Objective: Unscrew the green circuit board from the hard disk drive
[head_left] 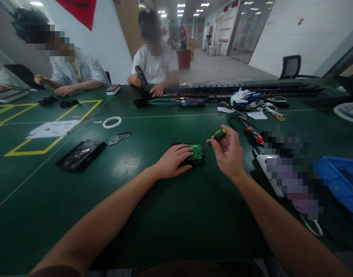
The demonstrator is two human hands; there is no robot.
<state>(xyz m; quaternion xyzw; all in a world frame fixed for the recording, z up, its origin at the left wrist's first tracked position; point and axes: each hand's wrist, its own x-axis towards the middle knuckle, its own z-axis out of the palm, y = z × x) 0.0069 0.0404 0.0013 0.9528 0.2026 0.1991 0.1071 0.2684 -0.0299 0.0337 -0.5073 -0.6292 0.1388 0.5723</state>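
A hard drive [197, 152] lies on the green table with its green circuit board facing up. My left hand [176, 159] rests on the drive's left part, its fingers stretched flat over the board and its thumb along the near edge. That hand hides much of the drive. My right hand [230, 154] grips a small screwdriver [219, 134] by its black and yellow handle. The screwdriver slants down to the left, its tip at the drive's right edge; exact contact is too small to make out. Several tiny screws [203, 132] lie just beyond the drive.
To the left are a black drive casing [81, 154], a loose circuit board [119, 138] and a white tape roll [112, 122]. A red-handled screwdriver [254, 135] and blue tray [340, 181] are at right. Gloves [245, 97] lie farther back. Across the table, a person [153, 65] holds a power screwdriver [141, 75].
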